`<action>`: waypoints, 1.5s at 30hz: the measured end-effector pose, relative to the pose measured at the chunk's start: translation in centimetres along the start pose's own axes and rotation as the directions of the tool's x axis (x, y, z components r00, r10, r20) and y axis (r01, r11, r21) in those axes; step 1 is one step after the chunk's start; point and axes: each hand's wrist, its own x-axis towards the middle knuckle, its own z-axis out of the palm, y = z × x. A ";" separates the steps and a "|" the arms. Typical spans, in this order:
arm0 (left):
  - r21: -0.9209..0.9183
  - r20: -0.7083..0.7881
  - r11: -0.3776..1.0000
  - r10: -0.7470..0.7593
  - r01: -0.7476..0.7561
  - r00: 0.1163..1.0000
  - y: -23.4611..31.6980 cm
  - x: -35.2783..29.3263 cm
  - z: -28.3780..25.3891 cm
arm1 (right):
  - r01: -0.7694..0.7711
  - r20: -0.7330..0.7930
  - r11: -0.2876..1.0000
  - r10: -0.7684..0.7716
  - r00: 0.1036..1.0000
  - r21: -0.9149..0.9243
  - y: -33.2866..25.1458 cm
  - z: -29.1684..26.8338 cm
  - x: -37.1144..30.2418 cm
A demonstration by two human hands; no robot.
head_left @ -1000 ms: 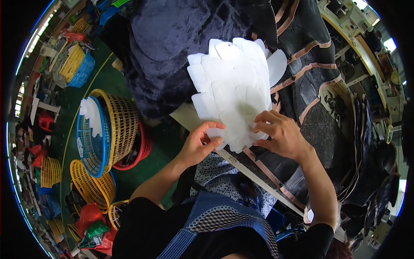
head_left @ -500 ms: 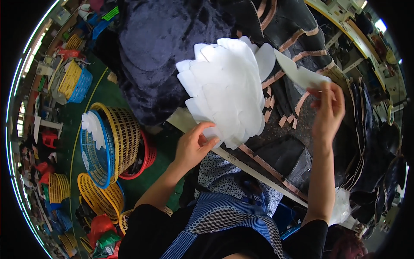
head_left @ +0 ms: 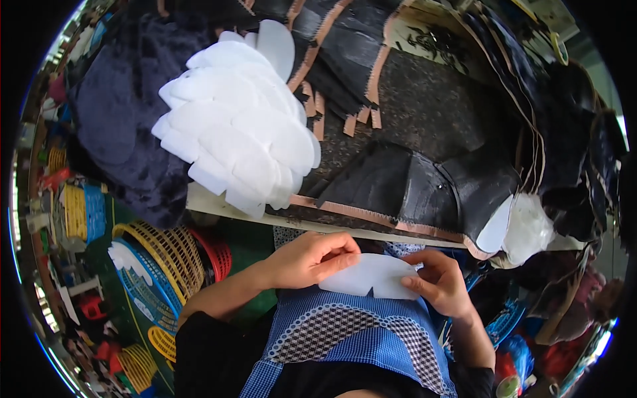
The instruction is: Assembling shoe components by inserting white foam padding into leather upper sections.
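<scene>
Over the blue apron (head_left: pixel 361 350), the left hand (head_left: pixel 310 260) and right hand (head_left: pixel 443 284) pinch a notched white piece (head_left: pixel 371 274) by opposite ends

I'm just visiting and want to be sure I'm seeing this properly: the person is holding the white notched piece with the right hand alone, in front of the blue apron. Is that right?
Not quite: both hands hold it. The head view shows the left hand gripping the white notched piece too, opposite the right hand, in front of the blue apron.

Green floor (head_left: pixel 252 240) — bright light (head_left: pixel 602 342) beyond
</scene>
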 end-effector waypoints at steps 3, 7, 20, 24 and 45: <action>-0.242 0.112 0.970 0.038 -0.010 0.993 2.8 2.9 -0.9 | 0.014 0.002 0.999 -0.014 1.000 -0.042 -2.5 -2.8 0.2; 0.012 -0.071 1.000 -0.025 0.026 0.997 4.4 9.0 -3.8 | 0.157 -0.164 0.969 -0.189 0.968 -0.188 -4.5 -5.3 5.1; 0.356 -0.144 0.884 -0.268 0.303 0.953 3.0 10.8 -4.3 | 0.109 -0.147 0.841 -0.217 0.965 -0.530 -1.7 -6.4 9.4; 0.932 -0.186 0.359 0.339 0.056 0.922 1.8 9.2 -4.5 | 0.059 -0.157 0.353 -0.551 0.820 -0.934 -4.6 -6.1 7.7; 0.971 -0.081 0.219 0.681 -0.097 0.728 2.0 12.7 0.2 | 0.232 -0.128 0.357 -0.749 0.650 -0.905 -3.1 -0.1 8.9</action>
